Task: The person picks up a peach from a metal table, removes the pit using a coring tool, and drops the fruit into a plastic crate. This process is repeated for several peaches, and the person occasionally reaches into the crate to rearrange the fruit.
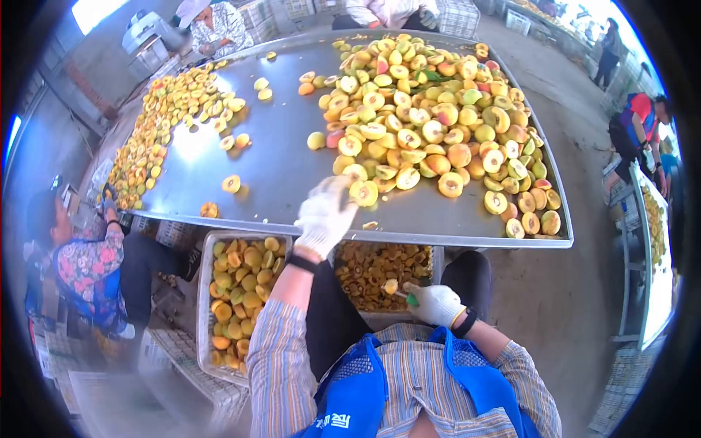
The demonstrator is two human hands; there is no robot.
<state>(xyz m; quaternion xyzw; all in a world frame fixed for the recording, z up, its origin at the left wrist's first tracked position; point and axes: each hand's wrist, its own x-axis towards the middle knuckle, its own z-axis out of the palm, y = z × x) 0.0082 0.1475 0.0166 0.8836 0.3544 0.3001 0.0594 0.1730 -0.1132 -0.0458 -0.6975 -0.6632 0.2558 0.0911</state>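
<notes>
My left hand (326, 215), in a white glove, is over the near edge of the metal table (281, 157), its fingertips at the halved peaches (363, 193) on the near side of the big pile. Whether its fingers grip a fruit is hidden. My right hand (436, 305), gloved too, is closed round a green-handled tool (412, 299) above my lap. At the tool's tip is a small pale piece (391, 286). Beneath lies a crate of brownish pits and scraps (380, 266). Left of it stands a white crate (207, 306) filled with peach halves (244, 277).
A second heap of halves (157, 131) covers the table's left end. A person in a floral top (91, 266) sits at the left. Two people (223, 29) (391, 13) are across the table. Another person (642, 124) stands by a second table (656, 255) at the right.
</notes>
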